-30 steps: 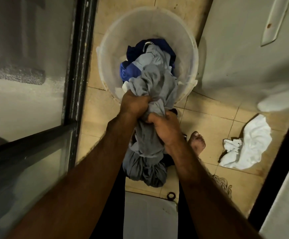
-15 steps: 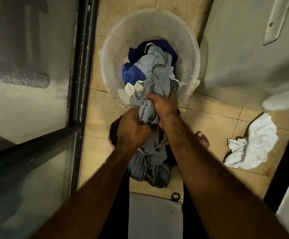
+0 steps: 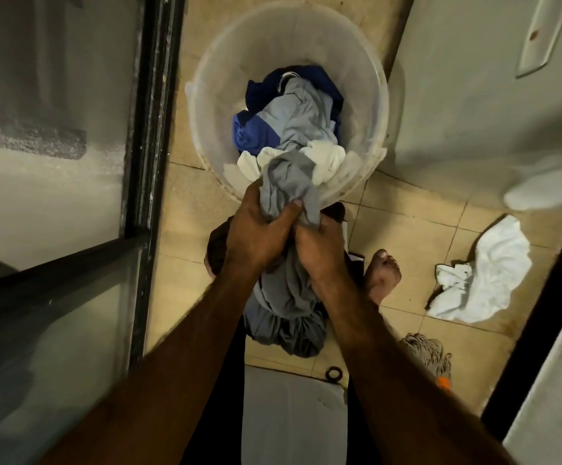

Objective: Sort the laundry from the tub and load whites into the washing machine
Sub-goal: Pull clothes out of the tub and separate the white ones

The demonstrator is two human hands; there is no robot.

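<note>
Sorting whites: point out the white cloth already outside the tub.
The crumpled white cloth on the floor tiles, right of the bare foot; the other white piece lies inside the tub.

- Translucent plastic tub (image 3: pixel 236 55) stands on the tiled floor (image 3: pixel 407 223), beside a dark-framed glass door (image 3: pixel 148 129).
- Left hand (image 3: pixel 256 229) and right hand (image 3: pixel 320 243), side by side and touching, both grip a grey garment (image 3: pixel 286 182) at the tub's near rim.
- The garment's upper end lies over the rim; its lower part hangs bunched below the hands.
- In the tub: blue fabric (image 3: pixel 252 132), pale grey fabric (image 3: pixel 299 112), a white cloth (image 3: pixel 326 156). Whether the pale grey fabric belongs to the gripped garment cannot be told.
- On the floor to the right: one bare foot (image 3: pixel 382 273), a crumpled white cloth piece (image 3: pixel 484 280), mop strands (image 3: pixel 430 354).
</note>
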